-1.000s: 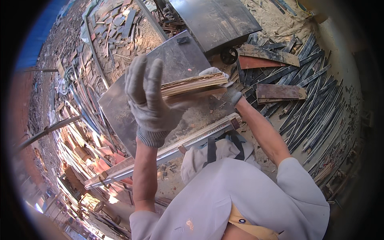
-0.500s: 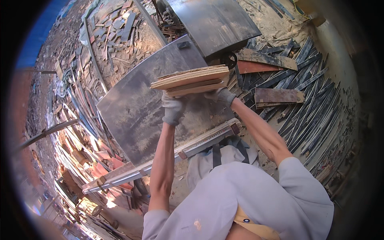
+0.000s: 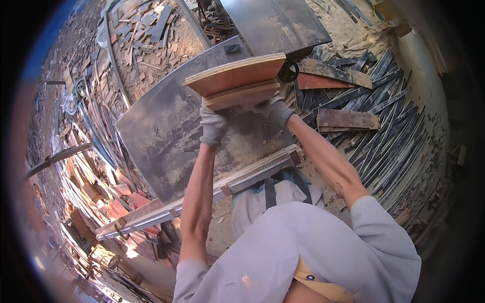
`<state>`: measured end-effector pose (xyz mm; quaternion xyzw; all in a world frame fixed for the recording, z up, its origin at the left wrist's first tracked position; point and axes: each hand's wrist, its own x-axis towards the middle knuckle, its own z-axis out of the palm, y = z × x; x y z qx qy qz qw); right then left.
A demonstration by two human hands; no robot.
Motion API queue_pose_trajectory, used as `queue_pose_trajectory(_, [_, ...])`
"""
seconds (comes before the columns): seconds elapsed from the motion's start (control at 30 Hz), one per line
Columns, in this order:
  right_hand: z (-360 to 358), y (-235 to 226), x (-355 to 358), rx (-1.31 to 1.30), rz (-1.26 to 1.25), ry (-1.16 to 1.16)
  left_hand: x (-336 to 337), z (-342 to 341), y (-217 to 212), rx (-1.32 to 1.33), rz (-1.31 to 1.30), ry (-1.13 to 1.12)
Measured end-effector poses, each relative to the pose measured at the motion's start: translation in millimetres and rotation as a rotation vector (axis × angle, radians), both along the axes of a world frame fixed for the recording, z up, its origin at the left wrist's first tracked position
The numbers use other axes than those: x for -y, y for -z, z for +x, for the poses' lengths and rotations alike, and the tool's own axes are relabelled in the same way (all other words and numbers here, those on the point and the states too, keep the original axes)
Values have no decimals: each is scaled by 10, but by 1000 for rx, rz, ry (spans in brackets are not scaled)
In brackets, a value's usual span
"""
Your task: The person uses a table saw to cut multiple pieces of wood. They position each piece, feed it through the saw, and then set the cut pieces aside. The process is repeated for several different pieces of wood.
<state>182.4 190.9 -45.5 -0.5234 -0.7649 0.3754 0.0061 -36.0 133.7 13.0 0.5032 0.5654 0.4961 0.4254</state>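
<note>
Both my hands, in grey knit gloves, hold up a small stack of plywood boards (image 3: 242,76) above a dusty metal saw table (image 3: 172,131). My left hand (image 3: 214,121) grips the stack's near left corner from below. At its near right end, my right hand (image 3: 275,108) is closed round the boards. Their reddish-brown faces tilt toward me, and the pale layered edge shows along the top. Some of the fingers are hidden beneath the wood. A long rail with a metal edge (image 3: 202,199) runs along the near side of the table.
A second metal table section (image 3: 278,25) and a black handwheel (image 3: 288,71) lie beyond the boards. Dark wood strips (image 3: 389,136) pile up on the right, with a brown board (image 3: 348,120) among them. Scrap wood (image 3: 101,187) and offcuts cover the ground at left.
The plywood stack has tipped up, so more of its reddish faces shows, and its top edge sits farther away. My hands still grip it, moved slightly away from me.
</note>
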Motion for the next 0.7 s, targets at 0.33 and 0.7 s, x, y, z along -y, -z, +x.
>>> queue_pose_trajectory(0.33, [-1028, -44, 1029, -1183, -933, 465, 1048, -1441, -766, 131, -37, -422])
queue_pose_trajectory(0.7, [1355, -34, 335, 461, -118, 260, 2043, -2167, -416, 735, -294, -917])
